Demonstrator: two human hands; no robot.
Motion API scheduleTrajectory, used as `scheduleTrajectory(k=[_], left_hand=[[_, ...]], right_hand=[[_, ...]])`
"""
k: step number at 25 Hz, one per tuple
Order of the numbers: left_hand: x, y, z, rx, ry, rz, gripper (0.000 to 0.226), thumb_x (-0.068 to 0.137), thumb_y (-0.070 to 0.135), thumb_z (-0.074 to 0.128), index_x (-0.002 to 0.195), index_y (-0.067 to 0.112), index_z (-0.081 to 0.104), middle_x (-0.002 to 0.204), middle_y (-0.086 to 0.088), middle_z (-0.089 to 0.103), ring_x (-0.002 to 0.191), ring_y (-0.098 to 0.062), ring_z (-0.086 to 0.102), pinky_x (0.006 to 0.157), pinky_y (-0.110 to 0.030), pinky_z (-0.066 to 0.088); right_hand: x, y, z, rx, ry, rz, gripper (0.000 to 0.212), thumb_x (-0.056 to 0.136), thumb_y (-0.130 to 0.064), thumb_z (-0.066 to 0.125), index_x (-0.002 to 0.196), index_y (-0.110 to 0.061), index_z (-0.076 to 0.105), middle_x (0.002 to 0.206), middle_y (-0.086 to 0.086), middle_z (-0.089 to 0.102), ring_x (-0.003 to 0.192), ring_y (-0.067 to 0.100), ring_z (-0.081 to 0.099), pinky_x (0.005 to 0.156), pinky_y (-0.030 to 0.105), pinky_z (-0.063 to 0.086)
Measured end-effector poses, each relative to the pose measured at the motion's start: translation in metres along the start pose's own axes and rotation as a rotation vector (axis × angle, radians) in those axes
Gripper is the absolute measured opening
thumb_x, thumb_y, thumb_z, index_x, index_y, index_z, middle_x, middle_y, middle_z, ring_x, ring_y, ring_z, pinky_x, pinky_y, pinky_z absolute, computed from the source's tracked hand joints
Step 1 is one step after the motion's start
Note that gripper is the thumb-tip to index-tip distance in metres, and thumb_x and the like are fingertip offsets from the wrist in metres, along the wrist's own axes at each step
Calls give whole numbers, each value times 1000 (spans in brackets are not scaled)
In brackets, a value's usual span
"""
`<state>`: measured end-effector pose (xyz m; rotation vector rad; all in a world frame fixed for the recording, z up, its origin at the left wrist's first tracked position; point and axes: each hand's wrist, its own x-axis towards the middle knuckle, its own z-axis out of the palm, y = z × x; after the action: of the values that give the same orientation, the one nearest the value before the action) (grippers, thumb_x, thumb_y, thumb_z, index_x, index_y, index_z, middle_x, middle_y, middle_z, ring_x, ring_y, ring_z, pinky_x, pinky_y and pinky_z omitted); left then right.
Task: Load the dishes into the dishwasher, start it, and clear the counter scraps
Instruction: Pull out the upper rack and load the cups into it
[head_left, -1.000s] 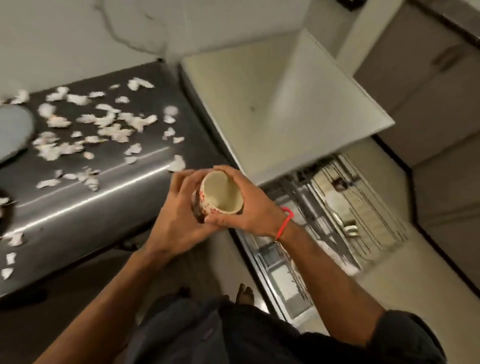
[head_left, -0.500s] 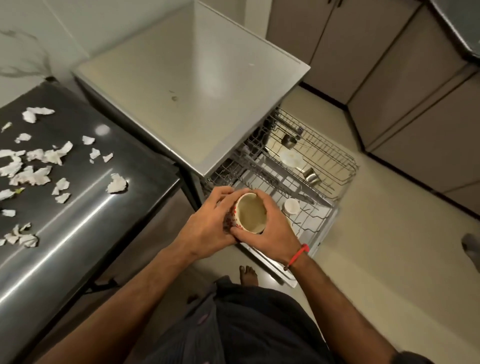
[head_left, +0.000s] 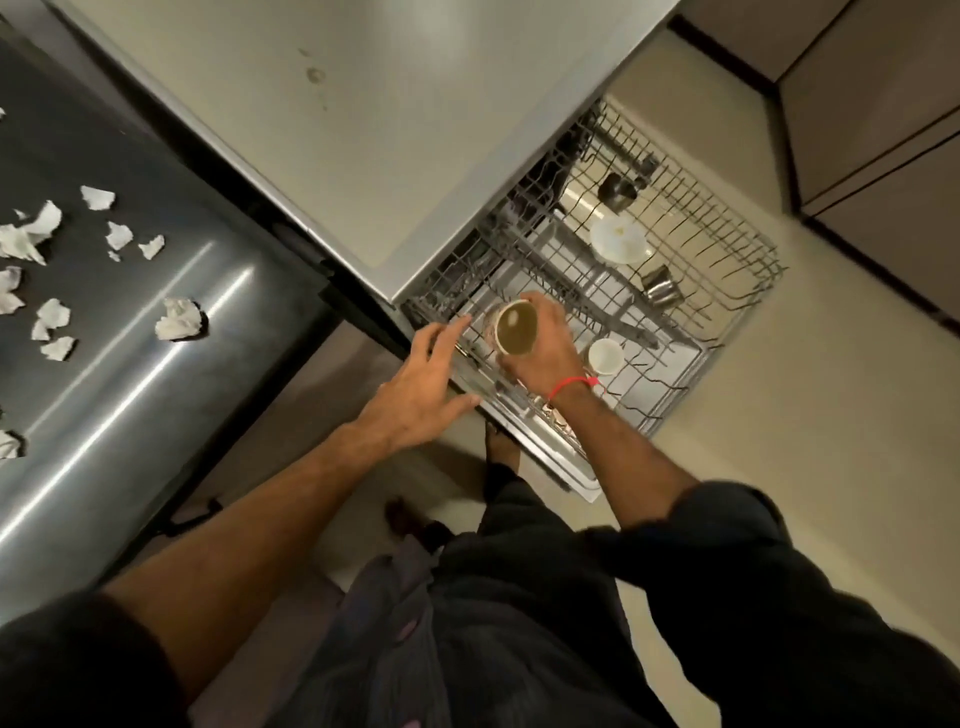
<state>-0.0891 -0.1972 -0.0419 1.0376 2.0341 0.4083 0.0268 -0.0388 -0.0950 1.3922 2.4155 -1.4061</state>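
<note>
My right hand (head_left: 545, 345) grips a cream cup (head_left: 514, 326) with a red pattern, mouth up, over the near left corner of the pulled-out wire dishwasher rack (head_left: 727, 332). My left hand (head_left: 423, 387) hovers just left of the cup with fingers spread, holding nothing. In the rack stand a small white cup (head_left: 605, 356), a white bowl (head_left: 621, 239) and two steel tumblers (head_left: 662, 291). Torn white paper scraps (head_left: 179, 319) lie scattered on the dark steel counter (head_left: 130, 374) at the left.
The dishwasher's flat top (head_left: 389, 119) juts out above the rack's back part. Grey cabinet doors (head_left: 883, 135) line the far right. My feet (head_left: 498, 447) stand on the beige floor (head_left: 779, 441) beside the rack's front edge.
The cup has moved forward and down over the rack. My left hand has let go of it and opened; only my right hand still holds it. The view has swung right.
</note>
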Motion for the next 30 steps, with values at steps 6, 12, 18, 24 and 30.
scheduleTrajectory(k=[6, 12, 18, 24, 30], left_hand=[[19, -29, 11, -118, -38, -100, 88, 90, 42, 69, 149, 55, 5, 155, 11, 14, 128, -26, 49, 104, -57, 47], [27, -36, 12, -184, 6, -184, 80, 89, 47, 67, 150, 49, 15, 152, 8, 21, 118, -24, 55, 99, -55, 52], [24, -25, 14, -200, -13, -182, 75, 94, 40, 66, 153, 41, 20, 155, 5, 20, 118, -19, 53, 100, -49, 52], [7, -25, 5, -187, 41, -133, 67, 94, 41, 64, 151, 38, 28, 154, 7, 20, 125, -19, 49, 102, -47, 52], [-44, -28, -12, -253, 346, -35, 38, 98, 28, 62, 136, 32, 57, 140, 8, 47, 102, -6, 62, 88, -29, 57]], right_hand=[[91, 44, 44, -347, -291, 8, 103, 65, -22, 82, 145, -40, 21, 153, 6, 28, 128, 40, 46, 97, 59, 48], [107, 60, 58, -423, -394, 13, 98, 70, -14, 80, 145, -40, 23, 154, 4, 26, 136, 38, 34, 100, 62, 44], [109, 60, 53, -491, -481, 8, 111, 73, -24, 83, 153, -41, 8, 160, 6, 14, 143, 41, 24, 112, 61, 30], [94, 46, 34, -449, -332, 4, 113, 69, -37, 83, 152, -42, 6, 160, 7, 15, 143, 39, 20, 112, 64, 23], [39, -12, 21, -120, -176, -398, 24, 101, -38, 47, 102, -20, 63, 90, 2, 66, 82, 17, 62, 78, 43, 56]])
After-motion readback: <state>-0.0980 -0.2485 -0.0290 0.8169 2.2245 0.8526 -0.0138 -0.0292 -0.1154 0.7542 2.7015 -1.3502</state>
